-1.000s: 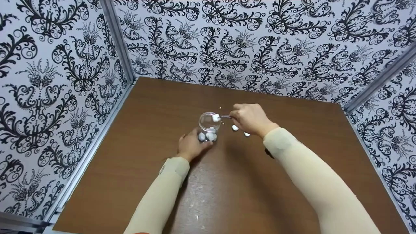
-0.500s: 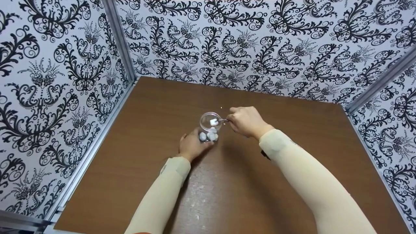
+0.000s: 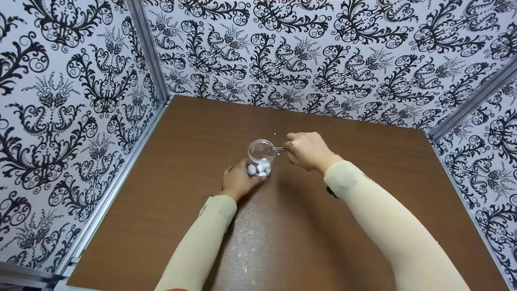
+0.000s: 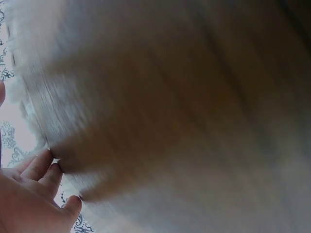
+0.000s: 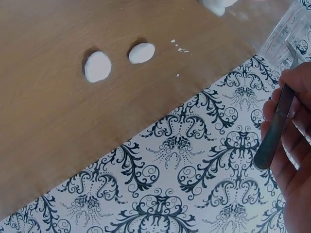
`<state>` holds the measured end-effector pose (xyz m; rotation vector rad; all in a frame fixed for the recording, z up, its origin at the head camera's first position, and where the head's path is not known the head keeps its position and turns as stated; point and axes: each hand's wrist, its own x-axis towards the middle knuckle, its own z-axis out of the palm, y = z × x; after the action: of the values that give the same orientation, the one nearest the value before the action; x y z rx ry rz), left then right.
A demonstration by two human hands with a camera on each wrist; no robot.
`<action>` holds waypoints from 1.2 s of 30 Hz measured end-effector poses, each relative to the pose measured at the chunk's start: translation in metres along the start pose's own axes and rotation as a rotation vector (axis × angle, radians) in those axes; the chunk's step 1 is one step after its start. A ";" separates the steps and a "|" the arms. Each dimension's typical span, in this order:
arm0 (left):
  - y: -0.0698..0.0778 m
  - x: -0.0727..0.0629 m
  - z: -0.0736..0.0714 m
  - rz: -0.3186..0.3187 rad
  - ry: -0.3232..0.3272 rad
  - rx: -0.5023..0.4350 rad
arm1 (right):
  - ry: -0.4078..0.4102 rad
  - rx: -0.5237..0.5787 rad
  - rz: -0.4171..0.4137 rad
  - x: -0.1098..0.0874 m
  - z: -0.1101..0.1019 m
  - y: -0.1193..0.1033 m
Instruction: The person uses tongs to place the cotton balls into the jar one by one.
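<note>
A clear jar [image 3: 258,152] stands on the table with several rounded white lumps [image 3: 261,167] at its bottom. My left hand [image 3: 238,180] grips the jar low on its left side, the thumb along its front. Metal tweezers [image 5: 276,127] are pinched in my right hand [image 3: 307,150], to the right of the jar. Their tips reach to the jar's mouth, with no lump seen between them. In the right wrist view two white lumps [image 5: 97,66] lie on the table; the right hand hides them in the head view. The left wrist view is mostly dim tabletop.
Small white crumbs [image 5: 181,49] are scattered on the brown table [image 3: 194,133] near the jar. Patterned walls [image 3: 299,52] with metal posts enclose the table at the back and both sides.
The tweezers moved left and slightly down to the jar's mouth with a white lump, which dropped among the others inside. The tweezers now hold nothing visible. My left hand stayed on the jar.
</note>
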<state>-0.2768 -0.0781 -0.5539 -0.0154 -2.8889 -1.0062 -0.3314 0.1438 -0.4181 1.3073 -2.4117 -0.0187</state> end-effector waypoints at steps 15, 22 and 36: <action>-0.002 0.003 0.002 -0.002 -0.006 0.002 | 0.047 -0.008 0.047 -0.033 -0.005 0.027; -0.004 0.003 0.003 -0.002 0.000 0.001 | 0.023 -0.006 0.116 -0.067 0.008 0.044; -0.009 0.006 0.008 0.020 0.012 0.008 | -0.113 -0.044 0.193 -0.111 0.027 0.058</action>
<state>-0.2841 -0.0799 -0.5651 -0.0368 -2.8756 -0.9884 -0.3336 0.2620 -0.4689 1.0756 -2.6080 -0.0940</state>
